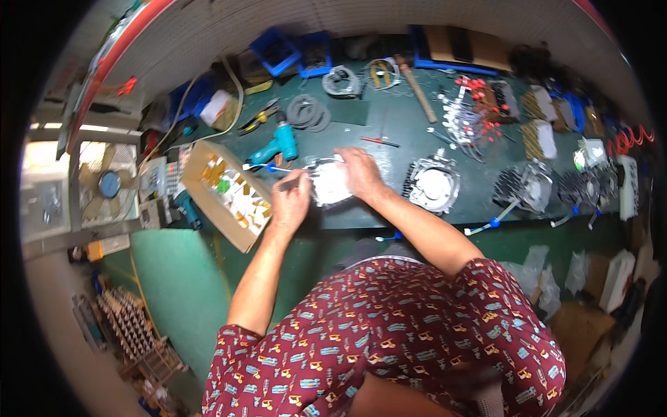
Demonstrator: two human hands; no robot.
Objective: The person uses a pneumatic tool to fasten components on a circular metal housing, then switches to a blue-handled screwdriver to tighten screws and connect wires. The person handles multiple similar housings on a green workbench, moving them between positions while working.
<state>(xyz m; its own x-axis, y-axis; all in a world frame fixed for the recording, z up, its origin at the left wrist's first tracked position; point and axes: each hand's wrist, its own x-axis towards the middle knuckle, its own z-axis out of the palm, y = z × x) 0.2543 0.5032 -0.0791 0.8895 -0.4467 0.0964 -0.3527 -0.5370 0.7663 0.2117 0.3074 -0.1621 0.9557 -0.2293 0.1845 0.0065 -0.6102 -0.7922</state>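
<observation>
A bright silvery metal housing (329, 183) lies at the near edge of the green workbench, washed out by glare. My right hand (362, 174) rests over its right side, fingers bent and gripping it. My left hand (291, 201) is at the housing's left edge, fingers pinched together. Something small and dark shows at those fingers, too blurred to name. Just beyond, a cable with a blue connector (272, 167) lies beside a teal cordless drill (279, 144). To the right of my right hand sits a similar round metal housing (432, 184).
An open cardboard box (239, 232) of small parts stands left. More finned housings (531, 187) with cables line the right edge. Farther back lie a red screwdriver (379, 142), a hammer (416, 90), grey coiled tubing (308, 112), a wire bundle with red caps (464, 118) and blue bins (275, 51).
</observation>
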